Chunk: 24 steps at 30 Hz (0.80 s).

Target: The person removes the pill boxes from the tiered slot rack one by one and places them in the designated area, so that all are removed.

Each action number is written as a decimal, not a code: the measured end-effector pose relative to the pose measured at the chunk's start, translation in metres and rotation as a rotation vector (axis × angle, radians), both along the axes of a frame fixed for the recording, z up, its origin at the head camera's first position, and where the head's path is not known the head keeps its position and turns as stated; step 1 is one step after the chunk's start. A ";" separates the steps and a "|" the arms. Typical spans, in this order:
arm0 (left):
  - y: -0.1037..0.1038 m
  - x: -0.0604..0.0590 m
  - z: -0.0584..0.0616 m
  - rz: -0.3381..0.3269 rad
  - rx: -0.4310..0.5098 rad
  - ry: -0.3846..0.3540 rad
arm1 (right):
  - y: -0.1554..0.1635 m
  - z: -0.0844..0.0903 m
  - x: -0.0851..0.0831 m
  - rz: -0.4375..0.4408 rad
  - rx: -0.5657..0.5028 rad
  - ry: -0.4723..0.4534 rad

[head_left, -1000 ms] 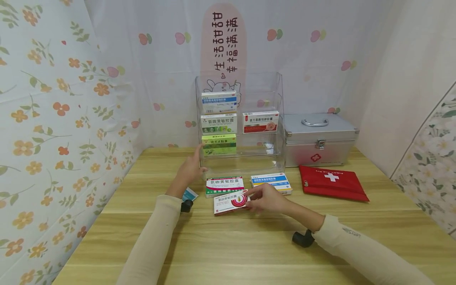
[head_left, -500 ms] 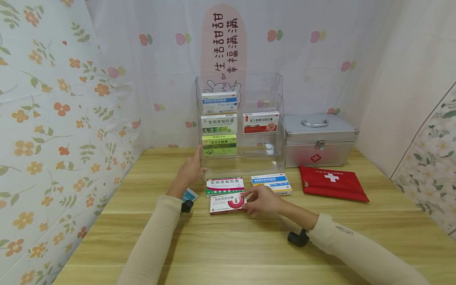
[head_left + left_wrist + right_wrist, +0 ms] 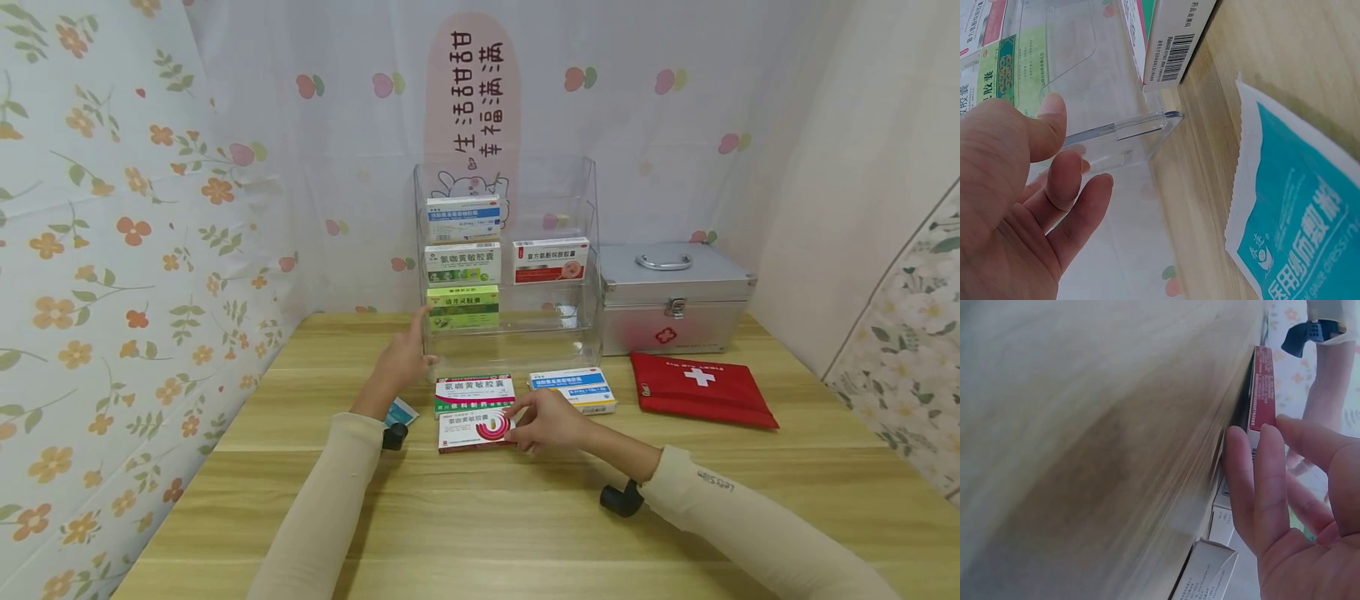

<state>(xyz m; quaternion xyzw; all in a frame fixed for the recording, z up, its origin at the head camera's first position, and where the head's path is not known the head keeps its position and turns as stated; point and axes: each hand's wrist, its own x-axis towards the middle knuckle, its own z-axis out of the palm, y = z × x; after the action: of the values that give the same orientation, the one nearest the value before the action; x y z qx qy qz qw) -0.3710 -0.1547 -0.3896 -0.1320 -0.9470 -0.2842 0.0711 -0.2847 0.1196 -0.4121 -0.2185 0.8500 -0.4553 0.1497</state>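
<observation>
My right hand (image 3: pixel 551 421) pinches the right end of a white medicine box (image 3: pixel 467 429) with pink-red rings; its dark red side (image 3: pixel 1264 394) shows in the right wrist view. The box lies almost level at the table, just in front of a green, white and pink medicine box (image 3: pixel 474 392). My left hand (image 3: pixel 403 358) holds the left side edge of a clear tiered display rack (image 3: pixel 540 346), thumb on one face and fingers on the other in the left wrist view. A blue-and-white gauze dressing packet (image 3: pixel 1297 212) lies beside that hand.
Several medicine boxes stand in the rack, including a light green box (image 3: pixel 462 308) and a red-and-white box (image 3: pixel 551 261). A blue-and-white box (image 3: pixel 581 387) lies on the table. At right are a silver first-aid case (image 3: pixel 667 300) and a red pouch (image 3: pixel 705 392).
My right hand has moved slightly left with the ringed medicine box, which has turned straighter, closer in line with the green, white and pink box. The left hand keeps its place on the rack.
</observation>
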 end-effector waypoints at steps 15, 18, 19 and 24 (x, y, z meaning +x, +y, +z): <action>0.000 -0.001 0.000 -0.006 0.002 -0.003 | -0.005 0.002 0.000 -0.022 0.049 0.023; 0.000 -0.002 -0.001 -0.003 0.004 -0.005 | -0.006 0.002 0.000 -0.026 0.054 0.023; 0.000 -0.002 -0.001 -0.004 0.004 -0.007 | -0.006 0.002 -0.001 -0.031 0.056 0.022; -0.001 -0.001 0.000 0.000 0.005 -0.013 | -0.005 0.004 -0.002 -0.058 0.072 0.047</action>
<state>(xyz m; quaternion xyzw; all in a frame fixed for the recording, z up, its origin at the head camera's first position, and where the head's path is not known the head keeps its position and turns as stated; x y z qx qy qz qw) -0.3720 -0.1552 -0.3901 -0.1300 -0.9467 -0.2874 0.0651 -0.2868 0.1147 -0.4081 -0.1990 0.8751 -0.4232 0.1244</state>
